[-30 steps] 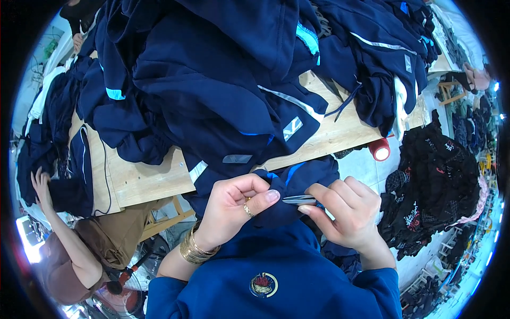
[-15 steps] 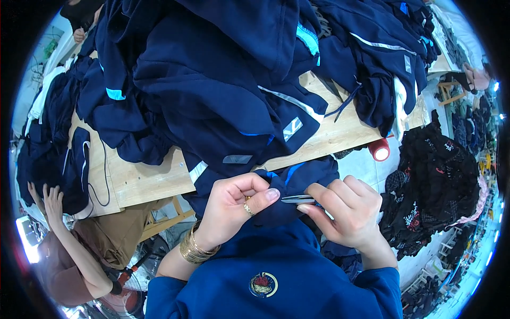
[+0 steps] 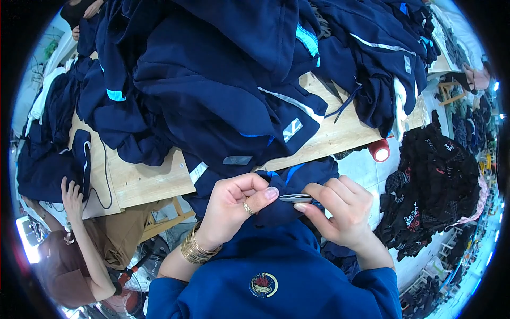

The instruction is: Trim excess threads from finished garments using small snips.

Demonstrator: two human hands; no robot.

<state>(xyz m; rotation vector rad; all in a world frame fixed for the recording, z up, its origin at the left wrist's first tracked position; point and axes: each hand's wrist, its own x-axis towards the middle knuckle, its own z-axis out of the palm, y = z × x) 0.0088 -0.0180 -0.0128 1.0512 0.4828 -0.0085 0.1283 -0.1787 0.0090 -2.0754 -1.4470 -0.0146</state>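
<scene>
A navy garment with bright blue trim hangs off the table edge in front of me. My left hand, with gold bangles and a ring, pinches a fold of it between thumb and forefinger. In my right hand is a small pair of metal thread snips, gripped by thumb and fingers. Their blades point left and reach close to my left thumb tip, at the pinched cloth. Whether the tips touch the cloth I cannot tell.
Navy garments with reflective strips are heaped on the wooden table. A red thread cone is by its right edge. Black printed clothes lie piled at right. A co-worker's hand rests on navy cloth at left.
My right hand has shifted slightly left, bringing the snips' blades nearer my left thumb. At left, the co-worker's hand has moved right over the cloth. My left hand keeps its pinch.
</scene>
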